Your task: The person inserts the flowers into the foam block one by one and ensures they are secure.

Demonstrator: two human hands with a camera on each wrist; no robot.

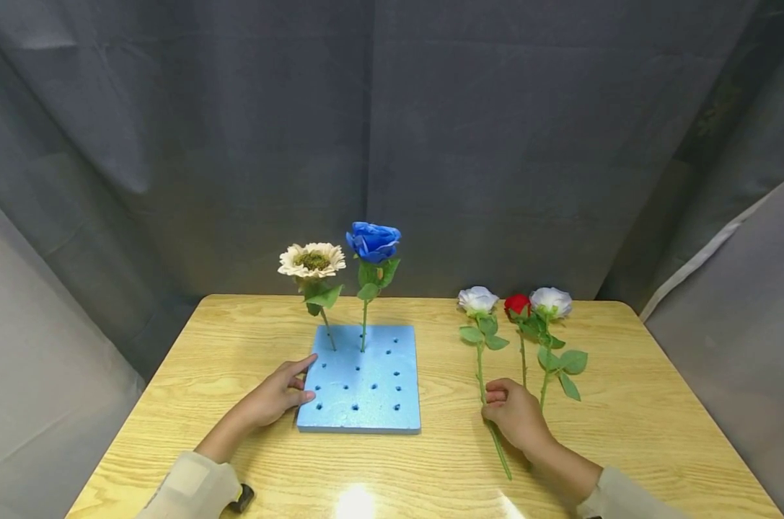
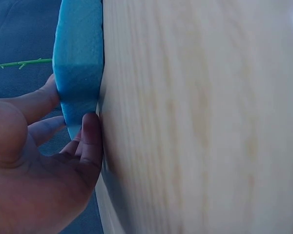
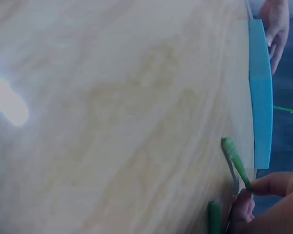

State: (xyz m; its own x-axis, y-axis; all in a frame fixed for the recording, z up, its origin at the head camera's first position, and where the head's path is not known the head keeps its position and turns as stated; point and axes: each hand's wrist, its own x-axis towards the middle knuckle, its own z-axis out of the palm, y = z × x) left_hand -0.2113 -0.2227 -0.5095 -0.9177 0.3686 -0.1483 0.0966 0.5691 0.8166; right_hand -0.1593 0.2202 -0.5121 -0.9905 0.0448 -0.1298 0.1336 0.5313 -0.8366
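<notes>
My left hand [image 1: 275, 393] rests at the left edge of a light blue foam board [image 1: 379, 418] dotted with holes. Its thumb and index finger touch the board; the left wrist view shows the fingers spread along the edge. A cream sunflower-like artificial flower [image 1: 311, 261] and a blue artificial rose [image 1: 374, 242] stand upright in the board's back holes. On the right, my right hand [image 1: 518, 418] pinches the green stem of a white artificial rose [image 1: 477, 300] between thumb and fingers. The lower stem [image 3: 237, 163] sticks out past the fingertips in the right wrist view.
Beyond my right hand lie a red artificial rose [image 1: 517, 305] and another white artificial rose [image 1: 551, 302], their lower stems partly hidden by the hand. The wooden table [image 1: 236, 476] ends at a dark grey curtain [image 1: 268, 144]; paler cloth hangs at both sides.
</notes>
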